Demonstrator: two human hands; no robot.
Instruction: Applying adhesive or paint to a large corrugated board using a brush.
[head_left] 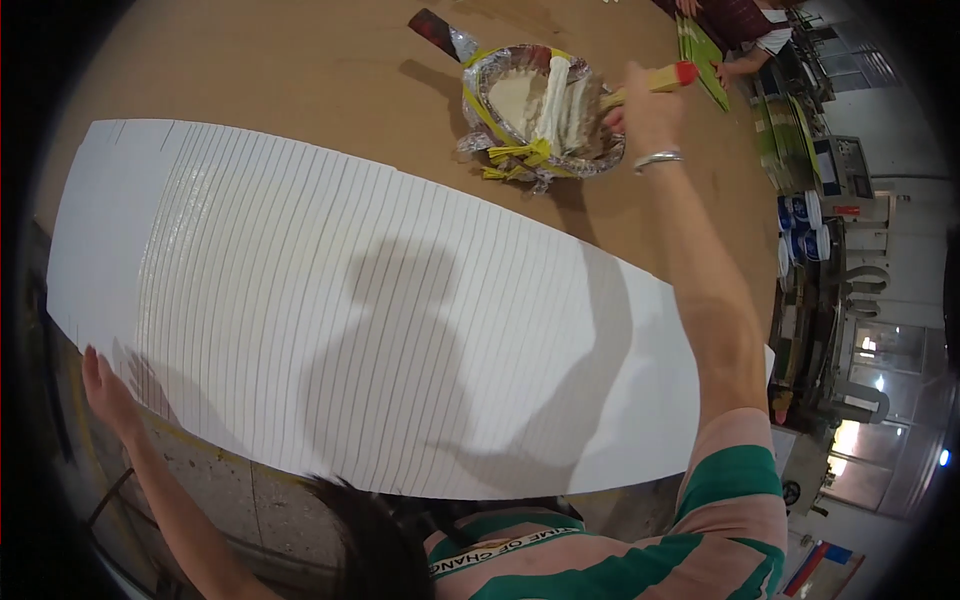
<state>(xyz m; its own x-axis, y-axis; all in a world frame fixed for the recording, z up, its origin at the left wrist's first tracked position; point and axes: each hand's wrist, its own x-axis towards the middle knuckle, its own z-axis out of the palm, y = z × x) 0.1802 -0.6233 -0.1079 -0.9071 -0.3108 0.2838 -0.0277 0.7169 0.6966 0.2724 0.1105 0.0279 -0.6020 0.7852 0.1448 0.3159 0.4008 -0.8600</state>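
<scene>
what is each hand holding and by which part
Right hand grips a brush by its yellow handle, over the glue pan. Left hand holds nothing, resting on the fanned white sheets' edge.

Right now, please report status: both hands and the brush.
Right hand grips brush at glue bowl. Left hand flat on fanned white sheets. Nothing between.

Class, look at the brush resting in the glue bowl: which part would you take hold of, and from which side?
Grip the brush by its yellow handle, coming from the right. The handle sticks out over the bowl's right rim, while the bristle end lies inside in the paste. The right hand already holds it there.
</scene>
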